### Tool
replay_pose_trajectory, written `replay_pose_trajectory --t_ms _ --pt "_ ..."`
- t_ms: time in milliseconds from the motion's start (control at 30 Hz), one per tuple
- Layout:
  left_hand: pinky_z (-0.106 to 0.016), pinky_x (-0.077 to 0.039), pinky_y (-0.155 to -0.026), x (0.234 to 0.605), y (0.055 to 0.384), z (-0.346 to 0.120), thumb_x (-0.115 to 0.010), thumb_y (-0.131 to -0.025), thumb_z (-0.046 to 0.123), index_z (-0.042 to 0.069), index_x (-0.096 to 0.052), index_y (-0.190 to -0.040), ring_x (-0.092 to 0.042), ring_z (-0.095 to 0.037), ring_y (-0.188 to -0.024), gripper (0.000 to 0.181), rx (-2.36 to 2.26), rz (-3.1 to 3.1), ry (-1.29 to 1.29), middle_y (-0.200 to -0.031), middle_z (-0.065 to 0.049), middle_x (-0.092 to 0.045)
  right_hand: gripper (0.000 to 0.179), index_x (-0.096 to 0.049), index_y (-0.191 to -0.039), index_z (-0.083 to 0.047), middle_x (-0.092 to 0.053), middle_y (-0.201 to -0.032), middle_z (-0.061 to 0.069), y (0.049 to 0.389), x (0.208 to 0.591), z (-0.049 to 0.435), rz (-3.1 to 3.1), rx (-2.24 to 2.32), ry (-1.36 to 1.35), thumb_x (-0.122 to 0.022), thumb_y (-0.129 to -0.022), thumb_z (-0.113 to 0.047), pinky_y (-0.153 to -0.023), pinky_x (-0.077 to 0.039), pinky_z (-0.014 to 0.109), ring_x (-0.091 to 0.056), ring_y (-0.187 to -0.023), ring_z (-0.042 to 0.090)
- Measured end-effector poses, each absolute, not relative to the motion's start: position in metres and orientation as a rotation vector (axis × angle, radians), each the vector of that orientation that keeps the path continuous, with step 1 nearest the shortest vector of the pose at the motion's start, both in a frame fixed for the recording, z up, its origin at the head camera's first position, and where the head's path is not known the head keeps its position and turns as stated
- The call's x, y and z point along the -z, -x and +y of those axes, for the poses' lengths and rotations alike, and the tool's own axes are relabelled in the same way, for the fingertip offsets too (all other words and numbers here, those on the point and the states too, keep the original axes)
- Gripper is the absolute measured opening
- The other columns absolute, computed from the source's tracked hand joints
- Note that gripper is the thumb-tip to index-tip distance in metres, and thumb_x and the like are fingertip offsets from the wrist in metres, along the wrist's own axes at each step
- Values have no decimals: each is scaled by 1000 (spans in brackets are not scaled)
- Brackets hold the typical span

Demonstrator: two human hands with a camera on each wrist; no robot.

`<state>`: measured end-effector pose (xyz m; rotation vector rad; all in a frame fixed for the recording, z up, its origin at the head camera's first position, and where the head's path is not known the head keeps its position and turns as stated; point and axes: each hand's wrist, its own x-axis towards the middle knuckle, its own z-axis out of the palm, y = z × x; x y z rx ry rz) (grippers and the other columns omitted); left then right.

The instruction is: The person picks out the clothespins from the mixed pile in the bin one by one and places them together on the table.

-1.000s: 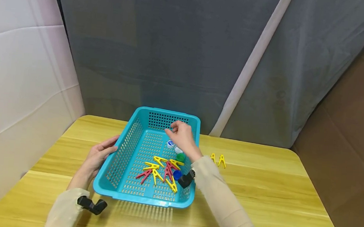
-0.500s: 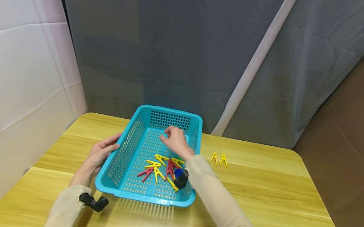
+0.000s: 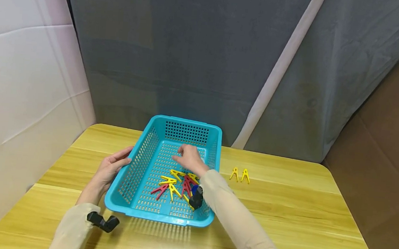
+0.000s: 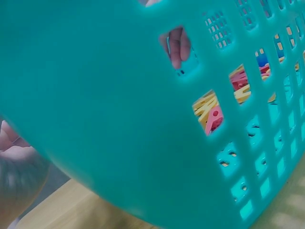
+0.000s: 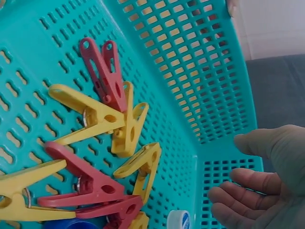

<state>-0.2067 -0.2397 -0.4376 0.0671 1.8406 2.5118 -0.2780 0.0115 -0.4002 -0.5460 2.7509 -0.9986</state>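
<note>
A turquoise plastic basket [image 3: 157,217] stands tilted on the table, and my left hand [image 3: 106,172] grips its left rim, thumb over the edge. My right hand [image 3: 191,159] hovers inside the basket, over its far half, fingers loosely bent with nothing between them; the right wrist view shows its thumb apart from the fingers. Nearer the front lie several yellow clothespins [image 3: 173,192] and red clothespins [image 5: 102,71] in a loose pile. A blue bottle cap [image 3: 195,188] sits beside them, partly behind the wrist camera. One white cap [image 5: 178,220] shows in the right wrist view.
Two yellow clothespins [image 3: 239,175] stand on the wooden table [image 3: 284,209], right of the basket. A grey curtain [image 3: 198,54] hangs behind the table, with a white panel [image 3: 23,87] at left and a brown one [image 3: 388,135] at right.
My right hand has moved slightly left and lower inside the basket. The white and green caps seen earlier are now behind that hand and sleeve in the head view. My left hand keeps its grip.
</note>
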Motion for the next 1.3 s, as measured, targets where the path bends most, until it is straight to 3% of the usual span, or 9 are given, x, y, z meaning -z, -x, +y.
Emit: replay_pose_trajectory --t_ms 267,400,467,533,600,700,900,1133,1300 --pt "-20 -54 -77 438 206 -239 -59 -90 1 0 -43 -139 -62 -3 -96 51 -2484 1884 -30 -105 15 -65 36 -61 -114 2 -61 -106 14 277 405 14 2661 1035 446 -67 -88 -22 -75 -50 33 -50 -69 14" --pt "-20 -54 -77 438 206 -239 -59 -90 0 -1 -42 -139 -62 -3 -96 52 -2478 1889 -34 -105 16 -64 25 -64 -100 -2 -60 -88 5 277 407 14 2670 1016 443 -70 -85 -21 -65 -47 28 -46 -63 11" --pt "-21 -54 -76 438 207 -239 -58 -90 0 1 -44 -138 -63 -4 -95 50 -2479 1886 -38 -105 16 -65 19 -58 -77 -6 -48 -68 -1 278 409 13 2668 1008 455 -70 -84 -19 -53 -38 24 -36 -53 10" --pt "-21 -54 -76 438 207 -239 -58 -90 0 3 -46 -137 -63 -4 -95 48 -2485 1879 -45 -105 15 -65 36 -43 -62 -11 -31 -57 -4 279 411 12 2661 1007 467 -71 -84 -16 -46 -26 22 -24 -47 10" --pt "-21 -54 -76 438 208 -238 -58 -90 -1 4 -48 -137 -63 -5 -95 47 -2491 1874 -51 -105 15 -65 51 -28 -57 -14 -18 -54 -4 279 413 11 2646 1003 471 -71 -83 -14 -45 -18 23 -15 -47 10" --pt "-21 -54 -76 438 208 -238 -58 -90 0 3 -47 -137 -63 -4 -95 48 -2490 1872 -46 -105 15 -65 57 -23 -54 -14 -13 -52 -4 280 417 10 2616 1019 441 -72 -82 -11 -44 -16 22 -11 -46 10" --pt "-22 -54 -76 438 207 -238 -57 -91 -1 10 -55 -131 -63 -5 -95 42 -2500 1860 -47 -105 15 -65 57 -26 -49 -13 -14 -48 -4 280 421 8 2579 1044 340 -75 -79 -8 -42 -17 23 -12 -43 10" --pt "-22 -54 -76 438 206 -239 -58 -91 0 15 -61 -125 -63 -5 -96 38 -2507 1852 -72 -106 14 -65 37 -48 -53 -11 -42 -54 -3 276 420 3 2631 876 282 -79 -72 -6 -44 -36 22 -38 -49 10" --pt "-22 -54 -75 438 206 -239 -57 -91 -2 17 -63 -123 -63 -4 -95 37 -2519 1839 -82 -106 15 -65 28 -55 -59 -10 -50 -62 -2 273 420 1 2656 780 305 -80 -71 -6 -48 -40 23 -43 -56 11"
